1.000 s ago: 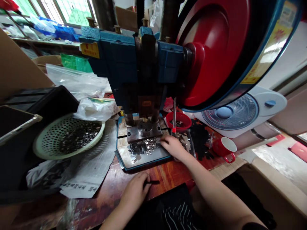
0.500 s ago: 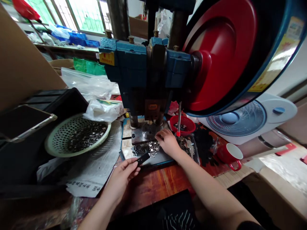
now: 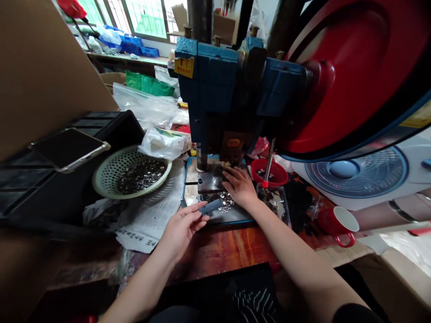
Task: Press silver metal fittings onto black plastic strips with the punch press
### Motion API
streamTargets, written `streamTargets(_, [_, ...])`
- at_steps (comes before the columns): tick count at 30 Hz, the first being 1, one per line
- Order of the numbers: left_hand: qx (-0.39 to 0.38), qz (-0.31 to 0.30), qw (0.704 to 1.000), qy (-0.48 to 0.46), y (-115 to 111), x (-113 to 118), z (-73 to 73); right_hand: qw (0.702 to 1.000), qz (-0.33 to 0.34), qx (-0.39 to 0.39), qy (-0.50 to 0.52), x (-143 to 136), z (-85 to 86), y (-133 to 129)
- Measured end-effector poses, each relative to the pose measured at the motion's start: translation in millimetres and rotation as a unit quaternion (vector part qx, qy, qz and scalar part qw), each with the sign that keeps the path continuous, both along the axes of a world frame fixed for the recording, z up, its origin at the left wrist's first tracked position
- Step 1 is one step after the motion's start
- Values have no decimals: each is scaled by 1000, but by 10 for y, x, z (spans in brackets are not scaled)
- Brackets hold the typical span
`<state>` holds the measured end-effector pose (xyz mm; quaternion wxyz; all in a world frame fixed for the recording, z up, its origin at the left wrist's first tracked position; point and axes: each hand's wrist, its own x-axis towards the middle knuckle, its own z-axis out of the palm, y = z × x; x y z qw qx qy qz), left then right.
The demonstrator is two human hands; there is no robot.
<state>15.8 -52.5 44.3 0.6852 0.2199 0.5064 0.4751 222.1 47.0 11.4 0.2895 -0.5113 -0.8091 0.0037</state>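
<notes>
Between its thumb and fingers, my left hand [image 3: 186,224] holds a small dark grey flat tool [image 3: 211,207] just in front of the blue press [image 3: 215,80]. My right hand [image 3: 239,186] reaches to the steel die block [image 3: 212,179] under the press head, its fingers spread over the block's right side. Whether a small part lies beneath those fingertips is hidden. Small shiny metal pieces [image 3: 226,200] lie on the press base between my two hands.
A pale green basket [image 3: 101,177] of metal pieces stands left on newspaper [image 3: 141,229], near a phone [image 3: 69,148]. Right are a red basket [image 3: 281,179], a clear tray of scraps [image 3: 287,214], a red mug [image 3: 328,220] and a fan [image 3: 357,172]. A large red wheel [image 3: 350,76] overhangs.
The view has shifted, so the scene sits further right. My left hand has turned the dark tool, showing its flat face. My right hand's fingers have spread and reach further onto the die block.
</notes>
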Motion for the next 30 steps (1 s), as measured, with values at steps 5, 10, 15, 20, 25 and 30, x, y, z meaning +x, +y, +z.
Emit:
streamTargets(5, [30, -8, 999, 10, -32, 13, -18, 991, 27, -35, 130, -56, 99, -271])
streamTargets(10, [103, -6, 994, 35, -32, 47, -135, 962, 150, -101, 206, -180, 215, -681])
streamTargets(15, [193, -8, 978, 77, -40, 111, -118, 973, 167, 61, 145, -165, 166, -838])
streamTargets(20, [245, -18, 961, 127, -55, 118, -102, 976, 150, 128, 89, -66, 117, -851])
streamTargets(25, [330, -60, 866, 370, 150, 109, -184, 982, 106, 9, 155, -101, 119, -690])
streamTargets(30, [370, -61, 793, 481, 727, 255, -154, 973, -12, -36, 228, -138, 107, -269])
